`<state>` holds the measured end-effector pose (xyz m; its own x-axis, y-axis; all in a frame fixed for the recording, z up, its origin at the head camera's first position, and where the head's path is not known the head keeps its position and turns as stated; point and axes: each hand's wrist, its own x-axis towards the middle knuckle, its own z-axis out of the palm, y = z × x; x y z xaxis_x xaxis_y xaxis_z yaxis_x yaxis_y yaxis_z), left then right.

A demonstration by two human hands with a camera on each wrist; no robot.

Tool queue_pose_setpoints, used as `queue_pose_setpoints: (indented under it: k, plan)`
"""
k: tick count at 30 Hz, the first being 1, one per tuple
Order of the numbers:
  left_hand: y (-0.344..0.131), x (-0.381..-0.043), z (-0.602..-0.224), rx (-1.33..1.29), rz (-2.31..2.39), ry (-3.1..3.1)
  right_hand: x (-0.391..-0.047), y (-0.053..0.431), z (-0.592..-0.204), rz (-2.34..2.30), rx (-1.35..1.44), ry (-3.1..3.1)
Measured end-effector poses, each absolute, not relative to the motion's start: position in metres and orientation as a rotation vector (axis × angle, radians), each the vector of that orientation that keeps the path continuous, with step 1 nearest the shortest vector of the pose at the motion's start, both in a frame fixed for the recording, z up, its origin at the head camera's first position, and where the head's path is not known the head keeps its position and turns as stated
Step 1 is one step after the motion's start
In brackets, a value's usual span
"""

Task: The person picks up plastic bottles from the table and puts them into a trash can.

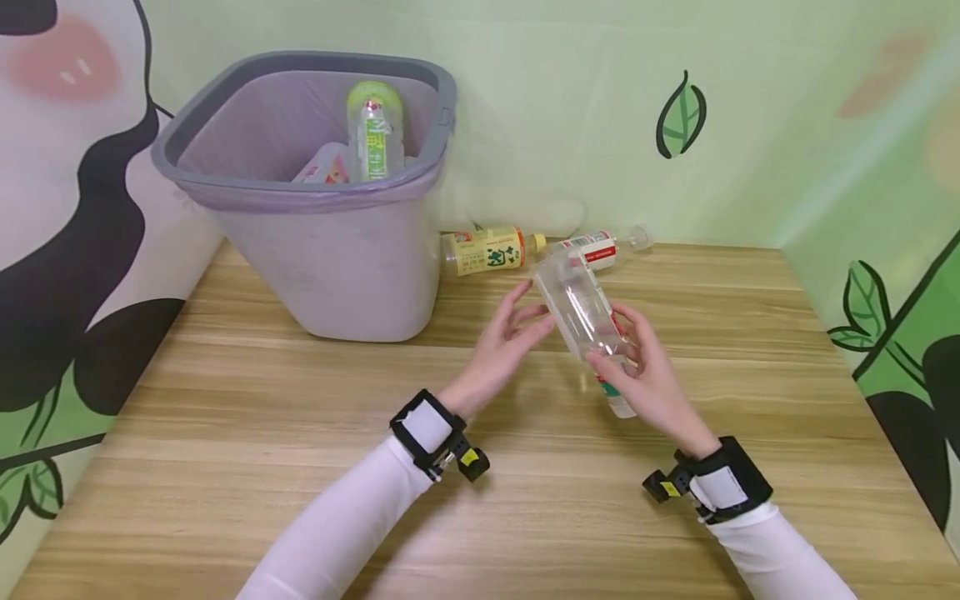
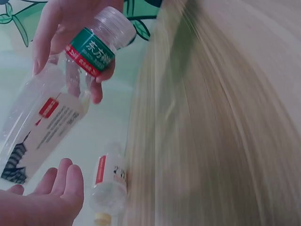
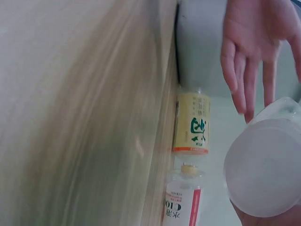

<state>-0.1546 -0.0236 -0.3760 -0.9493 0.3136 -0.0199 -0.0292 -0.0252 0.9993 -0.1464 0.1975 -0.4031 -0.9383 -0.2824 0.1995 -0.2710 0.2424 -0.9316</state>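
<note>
My right hand point(image 1: 652, 375) grips a clear plastic bottle point(image 1: 573, 304) around its neck end. The bottle is tilted, its base toward the back left and its mouth pointing down toward the front. A green and red band point(image 2: 91, 52) circles the neck, and a white label point(image 2: 44, 132) covers one side. Beside the bottle's base, my left hand point(image 1: 510, 342) has its fingers spread and relaxed, holding nothing. Its fingertips are close to the bottle; whether they touch it I cannot tell. In the right wrist view the bottle's round end point(image 3: 263, 167) faces the camera.
A grey bin point(image 1: 360, 267) with a purple liner stands at the back left, bottles inside, including a green-topped one point(image 1: 375, 133). Against the back wall lie a yellow-labelled bottle point(image 1: 487, 252) and a clear bottle with a red-and-white label point(image 1: 600, 250) on the wooden table point(image 1: 300, 433).
</note>
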Motion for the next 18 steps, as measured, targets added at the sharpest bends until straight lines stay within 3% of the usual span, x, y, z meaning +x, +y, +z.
queue_pose_setpoints:
  k: [8, 18]
  plan:
    - [-0.014, -0.166, -0.399, 0.272, 2.17, 1.905, -0.141, 0.188, -0.406, -1.878, -0.637, 2.424]
    - [-0.016, -0.166, -0.401, 0.331, 2.304, 1.902, -0.133, 0.178, -0.412, -1.956, -0.626, 2.338]
